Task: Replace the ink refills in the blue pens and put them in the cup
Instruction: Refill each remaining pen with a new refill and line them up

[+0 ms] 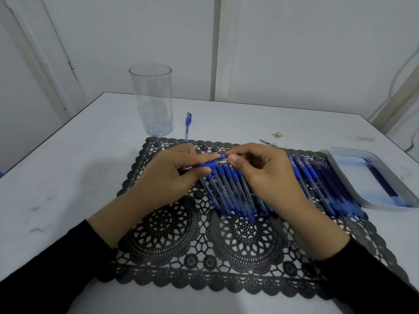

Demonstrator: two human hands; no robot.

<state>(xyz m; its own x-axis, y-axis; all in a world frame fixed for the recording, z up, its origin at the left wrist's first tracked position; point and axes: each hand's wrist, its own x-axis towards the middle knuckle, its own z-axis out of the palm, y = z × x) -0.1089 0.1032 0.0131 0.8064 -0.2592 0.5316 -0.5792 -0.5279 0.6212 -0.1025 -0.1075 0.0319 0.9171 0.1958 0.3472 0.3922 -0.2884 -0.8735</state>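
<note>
Together, hands [167,177] [267,175] curled, pinching blue pen [208,164]

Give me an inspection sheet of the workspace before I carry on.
Surface: white table, black lace mat on it.
Job's things: cup upright, no pens inside, beyond the mat; pen row on the mat; held pen above it; lone pen beside the cup; tray at right holds dark blue sticks.
Clutter: two scraps behind the mat.
Grips: left grip and right grip both pinch the held pen.
Cables: white cable on the right wall.
Surroundings: white panelled walls.
</note>
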